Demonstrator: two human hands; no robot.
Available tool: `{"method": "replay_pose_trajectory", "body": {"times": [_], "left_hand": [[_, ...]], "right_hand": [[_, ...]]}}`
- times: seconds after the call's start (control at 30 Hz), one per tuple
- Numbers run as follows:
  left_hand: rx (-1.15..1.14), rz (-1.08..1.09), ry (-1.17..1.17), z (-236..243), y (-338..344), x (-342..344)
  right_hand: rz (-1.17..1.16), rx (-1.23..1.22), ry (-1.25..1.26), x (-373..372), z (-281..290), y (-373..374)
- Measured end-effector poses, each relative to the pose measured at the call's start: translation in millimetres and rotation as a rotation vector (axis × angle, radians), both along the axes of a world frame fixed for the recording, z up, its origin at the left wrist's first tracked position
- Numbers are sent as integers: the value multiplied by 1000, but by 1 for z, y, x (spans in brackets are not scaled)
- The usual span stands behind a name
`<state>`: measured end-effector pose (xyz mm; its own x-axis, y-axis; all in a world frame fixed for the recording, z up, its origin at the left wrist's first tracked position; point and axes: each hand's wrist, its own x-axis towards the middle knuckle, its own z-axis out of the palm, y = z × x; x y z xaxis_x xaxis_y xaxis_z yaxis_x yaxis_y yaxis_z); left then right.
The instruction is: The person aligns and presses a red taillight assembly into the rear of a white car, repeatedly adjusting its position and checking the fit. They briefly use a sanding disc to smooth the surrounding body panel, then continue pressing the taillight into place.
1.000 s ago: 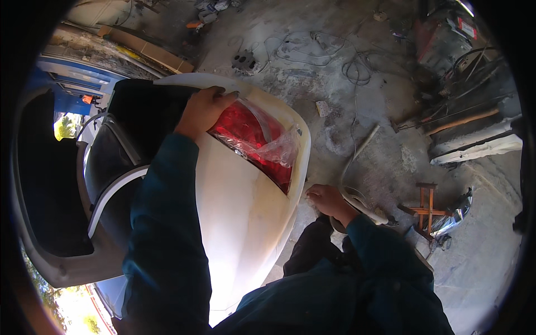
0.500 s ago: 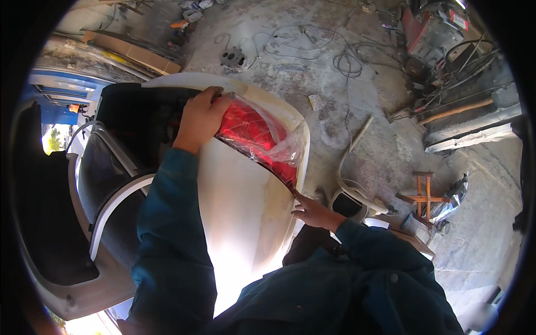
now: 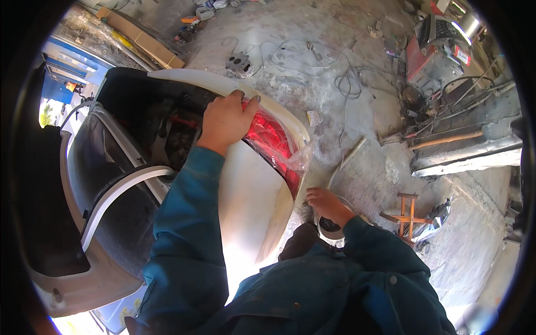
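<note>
A red tail light (image 3: 271,137), partly covered by wrinkled clear plastic film (image 3: 301,158), sits at the rear corner of a car body with a pale, patchy panel (image 3: 251,195). My left hand (image 3: 226,120) is closed over the light's upper end, beside the dark open trunk; its fingertips are partly hidden. Just off the light's lower tip, apart from the panel, is my right hand (image 3: 329,204). Its fingers are curled in, and nothing shows in them.
The raised trunk lid (image 3: 50,223) is at the left, with a curved white hinge arm (image 3: 120,192). Cables (image 3: 349,84) lie on the concrete floor. At the right are a small wooden stand (image 3: 407,218) and a red-and-grey machine (image 3: 430,64). A hose (image 3: 349,156) lies beyond my right hand.
My right hand has come away from the light's lower tip and its fingers have curled. My left hand stays at the upper end. The view has shifted slightly.
</note>
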<state>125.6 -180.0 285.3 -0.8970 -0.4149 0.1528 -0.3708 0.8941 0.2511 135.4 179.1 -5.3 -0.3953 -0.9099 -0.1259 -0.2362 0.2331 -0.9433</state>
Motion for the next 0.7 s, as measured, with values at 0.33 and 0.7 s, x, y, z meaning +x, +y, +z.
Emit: {"method": "replay_pose_trajectory", "body": {"times": [0.33,0.7], "left_hand": [[-141,78,39,2,10,7],[-108,413,67,7,69,26]], "right_hand": [[-342,281,-629,-88,35,5],[37,322,-378,-241,56,-3]]}}
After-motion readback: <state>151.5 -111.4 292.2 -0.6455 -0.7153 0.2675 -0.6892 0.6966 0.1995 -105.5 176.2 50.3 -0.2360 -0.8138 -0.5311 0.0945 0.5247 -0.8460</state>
